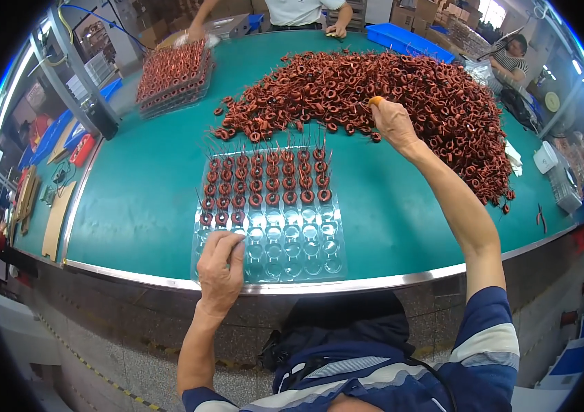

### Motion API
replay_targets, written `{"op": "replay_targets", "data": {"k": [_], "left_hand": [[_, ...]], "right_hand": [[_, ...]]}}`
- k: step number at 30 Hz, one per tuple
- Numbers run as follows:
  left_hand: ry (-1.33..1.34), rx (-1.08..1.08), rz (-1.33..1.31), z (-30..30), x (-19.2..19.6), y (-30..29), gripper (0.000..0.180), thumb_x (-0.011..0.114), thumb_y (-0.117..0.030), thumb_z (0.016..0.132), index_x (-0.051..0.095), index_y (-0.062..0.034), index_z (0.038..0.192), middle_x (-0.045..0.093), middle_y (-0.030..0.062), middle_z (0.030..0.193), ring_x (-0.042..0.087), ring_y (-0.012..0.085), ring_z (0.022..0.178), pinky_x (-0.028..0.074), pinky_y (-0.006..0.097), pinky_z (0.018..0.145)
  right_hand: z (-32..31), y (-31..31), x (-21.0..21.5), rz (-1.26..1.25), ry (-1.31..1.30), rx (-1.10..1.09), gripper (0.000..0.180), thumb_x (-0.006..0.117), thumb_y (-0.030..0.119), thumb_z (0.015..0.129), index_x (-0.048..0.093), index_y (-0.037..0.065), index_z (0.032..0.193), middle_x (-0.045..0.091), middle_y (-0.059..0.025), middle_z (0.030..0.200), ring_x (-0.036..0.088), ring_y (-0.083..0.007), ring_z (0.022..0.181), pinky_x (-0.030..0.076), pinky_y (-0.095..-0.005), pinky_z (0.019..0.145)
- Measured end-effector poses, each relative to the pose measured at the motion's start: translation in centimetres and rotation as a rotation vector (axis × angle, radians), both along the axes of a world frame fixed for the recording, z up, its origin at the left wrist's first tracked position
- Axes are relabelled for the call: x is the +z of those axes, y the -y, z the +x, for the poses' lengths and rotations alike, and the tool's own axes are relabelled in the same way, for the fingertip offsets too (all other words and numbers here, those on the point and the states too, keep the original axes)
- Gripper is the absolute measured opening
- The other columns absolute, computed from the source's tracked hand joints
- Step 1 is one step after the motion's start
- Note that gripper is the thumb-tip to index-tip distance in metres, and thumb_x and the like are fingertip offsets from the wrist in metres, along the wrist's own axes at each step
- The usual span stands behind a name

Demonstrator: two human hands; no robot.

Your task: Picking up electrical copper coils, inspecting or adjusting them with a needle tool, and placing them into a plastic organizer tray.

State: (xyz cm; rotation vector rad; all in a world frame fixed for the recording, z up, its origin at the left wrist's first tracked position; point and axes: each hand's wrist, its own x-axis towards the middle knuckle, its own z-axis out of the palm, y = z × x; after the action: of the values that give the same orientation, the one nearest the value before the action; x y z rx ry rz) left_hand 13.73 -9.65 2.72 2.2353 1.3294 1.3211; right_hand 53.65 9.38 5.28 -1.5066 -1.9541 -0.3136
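In front of me lies a clear plastic tray (336, 257) with round pockets. Its far rows hold red-brown ring coils (272, 184) with thin wire leads standing up; the nearer pockets are bare except for a few coils at the left. My left hand (220, 271) rests over the tray's near left part, fingertips drawn together; whatever they pinch is hidden. At the near edge of a large heap of the same coils (436, 103), my right hand (396, 127) has its fingers curled together, an orange cover on one fingertip. I cannot make out a coil in them.
Stacked trays of coils (174, 77) stand at the far left of the green table (141, 199). A blue bin (409, 42) sits at the far edge, near a co-worker's hand (336, 30). Pliers (541, 218) and clear plastic containers (563, 189) lie at the right.
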Motion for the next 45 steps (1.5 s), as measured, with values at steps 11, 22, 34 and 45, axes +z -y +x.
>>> {"op": "replay_targets", "data": {"k": [11, 22, 34, 45], "left_hand": [[0.430, -0.333, -0.325, 11.7, 0.4, 1.3, 0.052, 0.062, -0.004, 0.087, 0.041, -0.0036, 0.135, 0.053, 0.0148, 0.118, 0.061, 0.0188, 0.091, 0.051, 0.030, 0.079], [0.799, -0.686, -0.630, 16.1, -2.1, 2.9, 0.041, 0.061, -0.010, 0.092, 0.039, 0.0025, 0.125, 0.056, 0.0112, 0.106, 0.061, 0.0168, 0.089, 0.052, 0.029, 0.074], [0.951, -0.931, -1.342, 14.2, 0.4, 3.1, 0.030, 0.055, -0.026, 0.097, 0.057, 0.0004, 0.111, 0.056, 0.0052, 0.083, 0.049, 0.0068, 0.056, 0.037, 0.018, 0.046], [0.512, -0.612, -0.642, 14.9, -0.8, 4.6, 0.020, 0.055, -0.014, 0.097, 0.046, -0.0032, 0.111, 0.058, 0.0043, 0.081, 0.056, 0.0092, 0.067, 0.047, 0.023, 0.060]], "right_hand": [[-5.4, 16.7, 4.1, -0.304, -0.515, 0.226, 0.028, 0.055, 0.010, 0.094, 0.057, -0.003, 0.119, 0.066, -0.0072, 0.072, 0.062, -0.0102, 0.065, 0.050, -0.0241, 0.061], [-7.2, 23.1, 3.6, -0.625, -1.132, 0.439, 0.026, 0.054, 0.013, 0.095, 0.056, -0.003, 0.116, 0.065, -0.0062, 0.075, 0.059, -0.0085, 0.065, 0.048, -0.0218, 0.059], [-6.0, 24.0, 2.4, -0.016, -0.128, 0.563, 0.027, 0.074, 0.010, 0.078, 0.067, 0.004, 0.104, 0.062, -0.0095, 0.094, 0.061, -0.0259, 0.087, 0.051, -0.0353, 0.074], [-6.7, 24.5, 1.3, -0.505, -0.780, 0.315, 0.028, 0.068, 0.014, 0.088, 0.062, -0.001, 0.111, 0.065, -0.0032, 0.081, 0.058, -0.0074, 0.071, 0.048, -0.0228, 0.062]]}}
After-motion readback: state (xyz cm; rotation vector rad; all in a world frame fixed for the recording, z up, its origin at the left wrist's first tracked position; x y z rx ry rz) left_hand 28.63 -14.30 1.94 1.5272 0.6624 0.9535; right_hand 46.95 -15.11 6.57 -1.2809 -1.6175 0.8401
